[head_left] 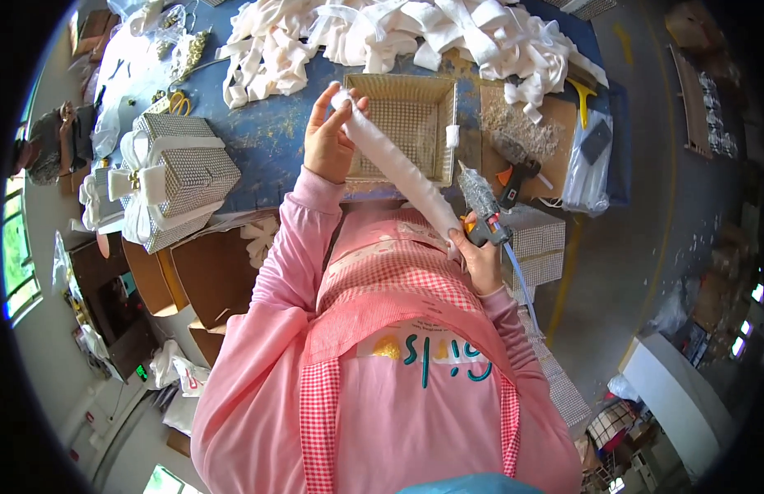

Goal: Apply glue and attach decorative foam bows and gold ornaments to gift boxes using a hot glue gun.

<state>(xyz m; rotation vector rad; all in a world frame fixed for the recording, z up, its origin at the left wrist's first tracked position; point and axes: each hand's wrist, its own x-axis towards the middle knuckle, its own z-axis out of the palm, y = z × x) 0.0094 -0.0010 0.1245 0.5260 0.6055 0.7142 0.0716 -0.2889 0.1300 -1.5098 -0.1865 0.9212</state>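
Stretched slantwise between my two hands is a white fabric ribbon strip [398, 169]. My left hand [326, 136] pinches its upper end. My right hand [479, 257] grips a hot glue gun [485, 229] and also holds the ribbon's lower end under the thumb. Foil-like wrapping covers the gun's front, its nozzle points up and away, and a pale blue glue stick [520, 276] sticks out of its back. Beyond the ribbon, on the table, lies an open gold-toned box [443, 99] with a beaded-looking surface, partly covered by my left hand and the ribbon.
White ribbon strips [365, 37] are heaped along the table's [267, 136] far side. A silver studded box with a white bow [184, 177] stands at left, near scissors [180, 103]. At right are a second glue gun [520, 173] on cardboard [497, 107], a yellow-handled tool [582, 97] and plastic bags [589, 177].
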